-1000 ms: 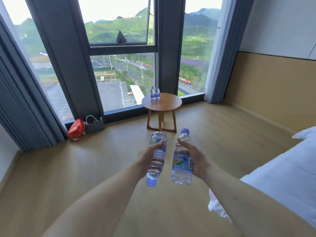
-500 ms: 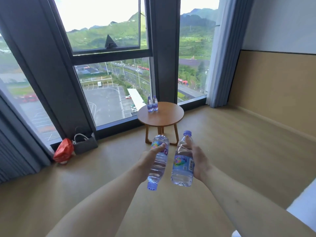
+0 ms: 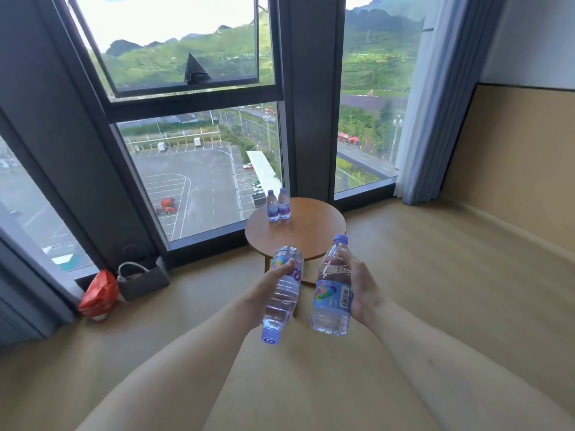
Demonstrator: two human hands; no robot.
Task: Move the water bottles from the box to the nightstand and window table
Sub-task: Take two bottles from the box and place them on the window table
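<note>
the round desk [image 3: 314,241] now sits much nearer and lower in view than a second ago, and the bed that showed at the right edge has dropped out of view, so the person has walked up toward the window. both hands are carried in front, just short of the desk's near rim. left hand [image 3: 267,290] has its fingers wrapped round the left bottle [image 3: 284,293], which is upside down, cap pointing at the floor, tilted a bit. right hand [image 3: 361,287] has its fingers wrapped round the right bottle [image 3: 331,293], upright, cap up. the two bottles are close side by side, not touching as far as i can tell. grips look unchanged across the frames. two bottles on the desk [image 3: 278,206] already stand at its far side by the glass, touching or nearly so. left of the desk on the floor: a grey bag [image 3: 141,279] and a red bag [image 3: 98,295]. likely meaning: the carry is nearly over, placing comes next, and the left bottle needs flipping upright first. the box and nightstand are not in view.
</note>
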